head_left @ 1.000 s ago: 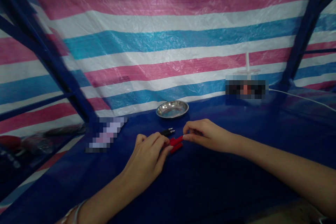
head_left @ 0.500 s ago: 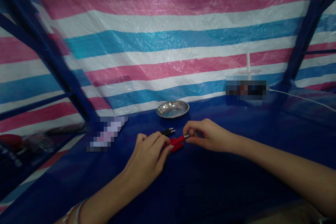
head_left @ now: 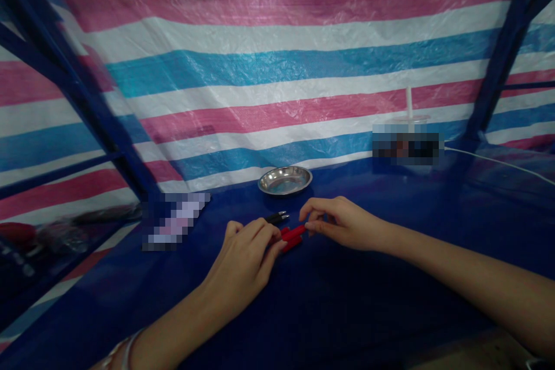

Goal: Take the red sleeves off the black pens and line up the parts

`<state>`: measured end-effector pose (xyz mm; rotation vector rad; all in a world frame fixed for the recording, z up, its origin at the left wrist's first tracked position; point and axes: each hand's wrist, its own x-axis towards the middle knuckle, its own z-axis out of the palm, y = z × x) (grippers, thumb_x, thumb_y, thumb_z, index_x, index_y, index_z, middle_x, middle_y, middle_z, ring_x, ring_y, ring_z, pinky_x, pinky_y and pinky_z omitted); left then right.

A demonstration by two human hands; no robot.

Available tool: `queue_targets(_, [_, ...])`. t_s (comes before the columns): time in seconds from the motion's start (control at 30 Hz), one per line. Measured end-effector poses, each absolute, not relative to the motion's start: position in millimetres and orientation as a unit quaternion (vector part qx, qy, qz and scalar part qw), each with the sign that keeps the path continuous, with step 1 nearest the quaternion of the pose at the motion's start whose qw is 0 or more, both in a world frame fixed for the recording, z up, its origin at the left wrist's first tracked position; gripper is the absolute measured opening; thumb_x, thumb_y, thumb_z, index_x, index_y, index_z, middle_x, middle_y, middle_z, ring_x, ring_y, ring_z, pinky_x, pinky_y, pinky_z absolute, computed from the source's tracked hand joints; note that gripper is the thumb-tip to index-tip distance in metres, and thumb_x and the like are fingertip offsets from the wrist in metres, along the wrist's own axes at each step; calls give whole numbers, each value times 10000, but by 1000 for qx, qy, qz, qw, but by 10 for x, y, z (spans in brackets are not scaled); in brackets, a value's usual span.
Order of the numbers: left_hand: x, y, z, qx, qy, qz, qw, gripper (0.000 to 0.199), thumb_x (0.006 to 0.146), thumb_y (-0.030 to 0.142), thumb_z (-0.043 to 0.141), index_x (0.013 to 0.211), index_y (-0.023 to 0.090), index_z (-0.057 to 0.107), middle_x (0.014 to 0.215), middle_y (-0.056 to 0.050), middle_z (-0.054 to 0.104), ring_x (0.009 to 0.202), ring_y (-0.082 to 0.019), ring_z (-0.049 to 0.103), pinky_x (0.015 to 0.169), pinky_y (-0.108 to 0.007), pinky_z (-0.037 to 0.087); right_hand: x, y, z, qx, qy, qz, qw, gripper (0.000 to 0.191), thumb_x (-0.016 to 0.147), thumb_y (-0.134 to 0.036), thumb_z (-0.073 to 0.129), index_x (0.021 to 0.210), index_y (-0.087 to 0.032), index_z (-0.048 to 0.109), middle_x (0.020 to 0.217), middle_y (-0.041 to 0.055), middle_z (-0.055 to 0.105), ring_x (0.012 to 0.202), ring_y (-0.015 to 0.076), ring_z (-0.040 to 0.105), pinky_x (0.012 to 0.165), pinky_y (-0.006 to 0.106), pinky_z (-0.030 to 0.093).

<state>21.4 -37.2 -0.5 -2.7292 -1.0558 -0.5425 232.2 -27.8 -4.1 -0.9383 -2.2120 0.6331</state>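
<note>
Here, just below the middle of the frame, pinching a red pen (head_left: pixel 297 232) between thumb and fingers of the left hand (head_left: pixel 245 251), palm down. And meeting it from the right, pinching the red pen's far end with thumb and forefinger of the right hand (head_left: pixel 342 222), with the other fingers loosely curled; cannot tell whether on cap or barrel. Slanting slightly up to the right, in the narrow gap between both hands. Directly under it, can see another red barrel (head_left: pixel 292 244), partly covered by the left fingers. A touch higher, lying on the blue table (head_left: pixel 355 300), can see two black pens (head_left: pixel 274 218), silvery tips to the right, rear ends hidden behind the left hand. Up again, near centre, can see a shiny metal dish (head_left: pixel 285 180) close to the striped sheet (head_left: pixel 303 52). Out at lower left, can see a flat item blurred into blocks (head_left: pixel 177 222). Across at middle right, can see a white straw (head_left: pixel 409 102) rising from a pixelated patch, beside a pale cable (head_left: pixel 498 162).
</note>
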Motion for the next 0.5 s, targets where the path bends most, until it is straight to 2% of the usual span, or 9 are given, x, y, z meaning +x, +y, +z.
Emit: queue_targets(0.5, [223, -360, -3, -913, -354, -183, 83, 115, 866, 198, 394, 834, 174, 502, 809, -9, 542, 702, -170, 494, 636, -326, 270, 2316, -284, -37, -354, -843, 257, 313, 127, 785, -198, 466, 888, -149, 522, 662, -4, 587, 560, 77, 507, 512, 189, 355])
